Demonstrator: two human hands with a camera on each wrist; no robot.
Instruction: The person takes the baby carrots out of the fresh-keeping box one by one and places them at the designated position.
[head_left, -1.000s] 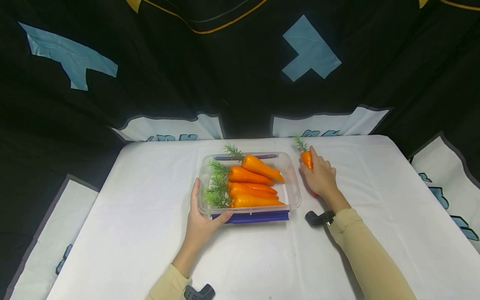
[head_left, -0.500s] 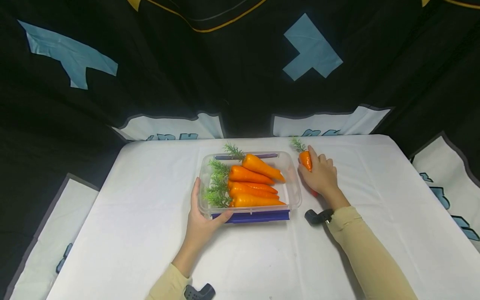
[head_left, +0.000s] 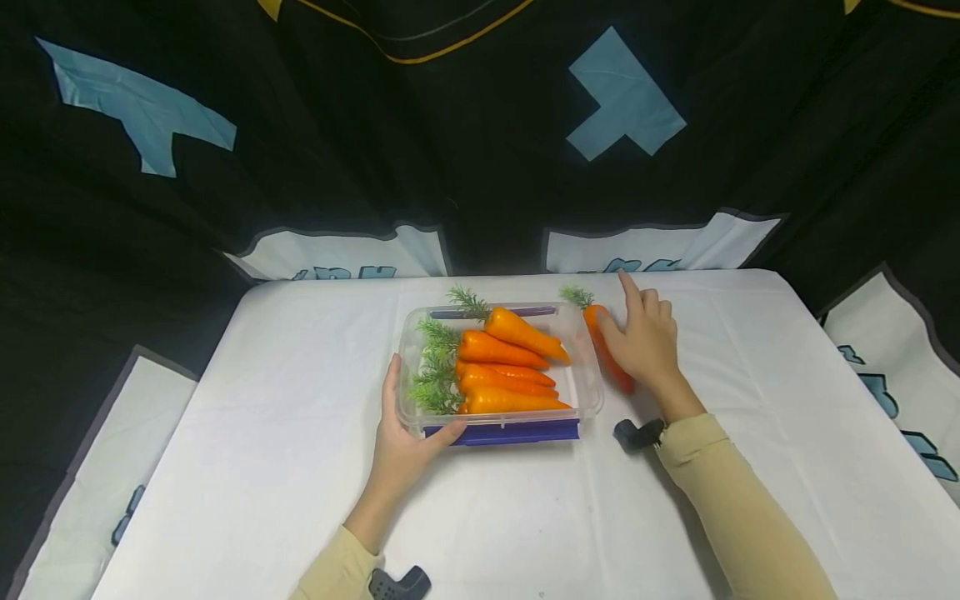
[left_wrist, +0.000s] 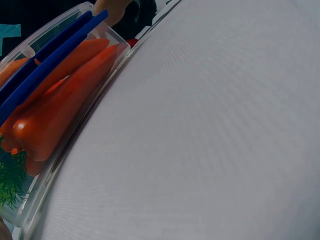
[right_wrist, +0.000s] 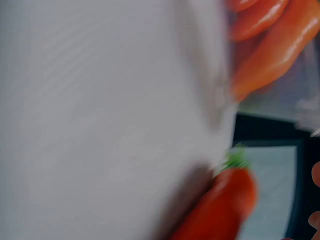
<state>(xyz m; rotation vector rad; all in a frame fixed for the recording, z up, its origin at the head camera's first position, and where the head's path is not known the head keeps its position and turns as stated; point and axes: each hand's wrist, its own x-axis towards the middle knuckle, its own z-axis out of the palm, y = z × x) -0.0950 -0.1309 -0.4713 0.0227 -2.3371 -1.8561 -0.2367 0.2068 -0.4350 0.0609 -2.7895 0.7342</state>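
With the box taken as the dial centre and 12 o'clock as the far side, the arrangement is as follows. The white-covered counter (head_left: pixel 487 517) carries all parts. The clear box (head_left: pixel 587 367) sits on it with one blue latch (head_left: pixel 517 432) at 6 o'clock; its position is unchanged over the last second. The left hand (head_left: pixel 405 454) is stationed at 8 o'clock, grip spread wide around the near corner, thumb at the front rim, steadying the box. The right hand (head_left: pixel 645 342) is at 3 o'clock; its grip has widened, the index finger now extended toward 12 o'clock, clear of the carrot. Inside the box, at least four carrots (head_left: pixel 498 350) lie in a row, leaves toward 9 o'clock. The loose carrot (head_left: pixel 613 364) lies outside, just beside the wall at 3 o'clock; its top has swung toward the box, so the leaves (head_left: pixel 576 295) point to 11 o'clock. Whether the thumb touches this carrot cannot be told. Assessment: the loose carrot has been turned nearer the box but is not firmly held, and remains outside with the rest inside.
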